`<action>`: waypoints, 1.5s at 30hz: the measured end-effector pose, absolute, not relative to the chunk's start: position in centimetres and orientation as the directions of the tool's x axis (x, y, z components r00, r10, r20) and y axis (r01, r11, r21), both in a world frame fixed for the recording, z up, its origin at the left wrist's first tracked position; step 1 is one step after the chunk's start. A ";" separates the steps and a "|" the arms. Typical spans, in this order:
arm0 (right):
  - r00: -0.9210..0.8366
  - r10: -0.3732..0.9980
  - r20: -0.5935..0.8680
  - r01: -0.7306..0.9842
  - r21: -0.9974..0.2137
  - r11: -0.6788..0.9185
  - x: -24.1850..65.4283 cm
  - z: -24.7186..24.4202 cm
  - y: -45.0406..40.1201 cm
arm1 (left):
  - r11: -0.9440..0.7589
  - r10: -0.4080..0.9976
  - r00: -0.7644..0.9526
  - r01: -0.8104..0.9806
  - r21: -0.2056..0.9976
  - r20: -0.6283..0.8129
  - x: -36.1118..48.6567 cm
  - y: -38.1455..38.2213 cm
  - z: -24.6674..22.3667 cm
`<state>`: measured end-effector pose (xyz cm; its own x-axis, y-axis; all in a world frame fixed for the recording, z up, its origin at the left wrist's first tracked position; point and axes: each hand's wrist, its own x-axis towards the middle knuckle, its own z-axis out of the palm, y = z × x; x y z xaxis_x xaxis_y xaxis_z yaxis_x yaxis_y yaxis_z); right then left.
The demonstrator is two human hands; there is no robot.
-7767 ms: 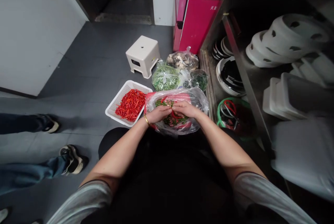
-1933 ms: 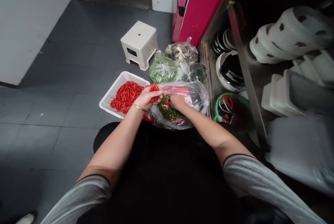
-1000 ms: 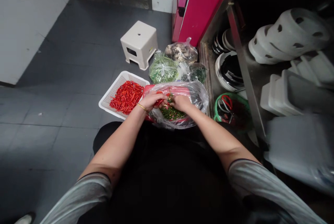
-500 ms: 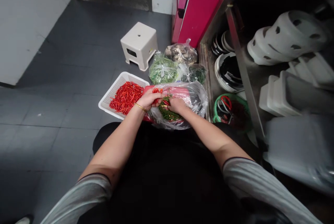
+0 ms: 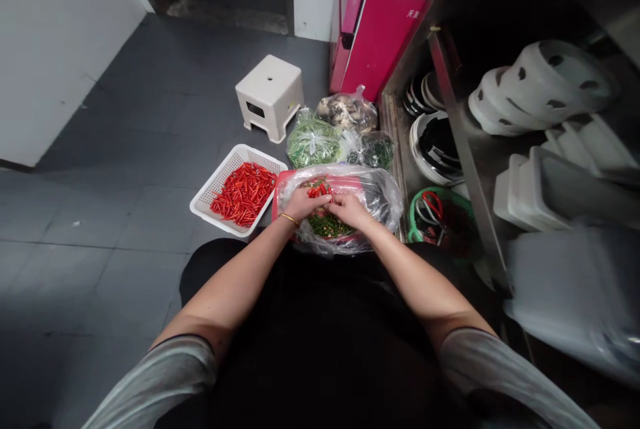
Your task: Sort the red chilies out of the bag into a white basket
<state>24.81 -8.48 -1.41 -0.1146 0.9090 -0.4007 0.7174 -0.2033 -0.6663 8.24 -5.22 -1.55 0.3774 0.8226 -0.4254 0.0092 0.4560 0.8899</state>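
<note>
From where I stand: left hand (image 5: 304, 205) curled round bunch of red chillies (image 5: 320, 190), tips poking out beyond fingers. Right hand (image 5: 350, 209) meets left's fingertips; can't tell whether closed on anything. Step in hand looks like fingertip work on chillies, above green stems (image 5: 330, 226) in clear bag (image 5: 387, 205) under both hands. Next move seems to call for light left hold, precise right pinch. Chillies slim, glossy, bright; heap of chillies (image 5: 244, 194) in white basket (image 5: 200, 204), left of left hand.
</note>
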 end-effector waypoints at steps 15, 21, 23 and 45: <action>-0.056 0.920 -0.387 0.299 -0.886 -0.355 26.4 -1.6 -6.7 | 0.617 0.680 0.451 0.074 0.784 -0.578 7.6 -4.5 -0.8; -0.146 0.903 -0.405 0.151 -0.911 -0.384 25.8 -0.6 -6.6 | 0.642 0.617 0.617 -0.035 0.766 -0.489 7.4 -5.0 0.5; -0.138 0.927 -0.349 0.183 -0.929 -0.322 25.2 -0.4 -6.8 | 0.649 0.617 0.636 -0.077 0.757 -0.464 7.4 -5.2 0.8; -0.317 0.889 -0.331 0.948 -0.143 0.285 24.3 -0.8 -6.9 | 0.121 0.896 0.382 0.279 0.953 -0.226 6.9 -4.4 -1.7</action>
<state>24.34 -6.93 -0.80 -0.3166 0.8890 -0.3307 0.9480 0.2845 -0.1427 6.93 -4.40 -1.73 0.3823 0.8960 -0.2261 0.2790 0.1213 0.9526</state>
